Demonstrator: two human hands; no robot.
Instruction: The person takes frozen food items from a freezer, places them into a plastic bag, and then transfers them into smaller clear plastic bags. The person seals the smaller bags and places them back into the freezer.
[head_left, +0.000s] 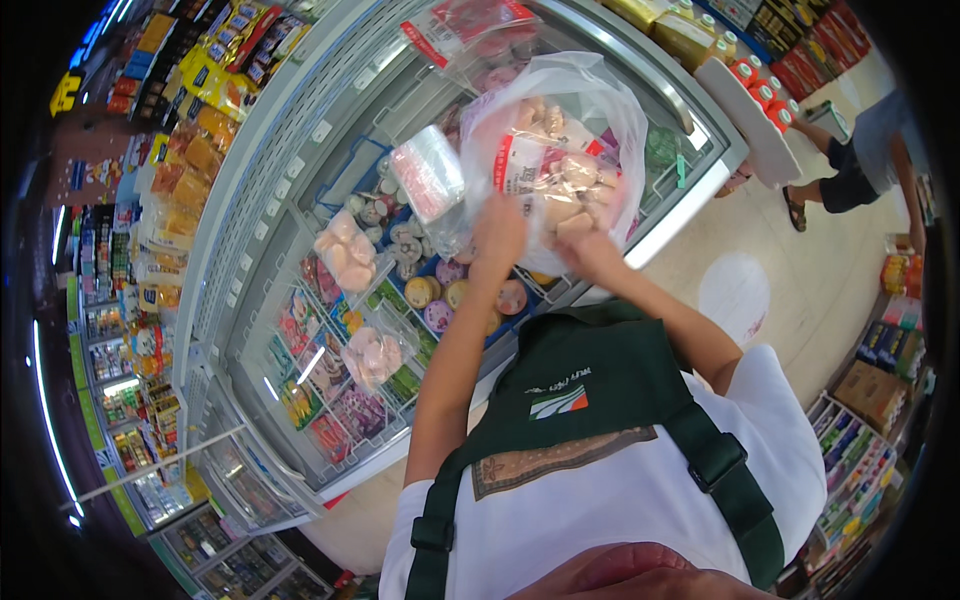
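A translucent white plastic bag stands open-mouthed over the chest freezer, with printed packs of pale meat pieces inside. My left hand is at the bag's near left side, blurred, its fingers by the printed pack. At the near right edge is my right hand, its fingers near the pale pieces; its hold is unclear. Left of the bag lies a clear-wrapped white and pink pack. Two clear bags of pale pink pieces, one farther up and one lower, lie on the freezer's glass.
The freezer's metal front rim runs close before me. Tubs and colourful packs show in its baskets. Bagged snacks line the far side. A person is in the aisle at right, near red-capped bottles.
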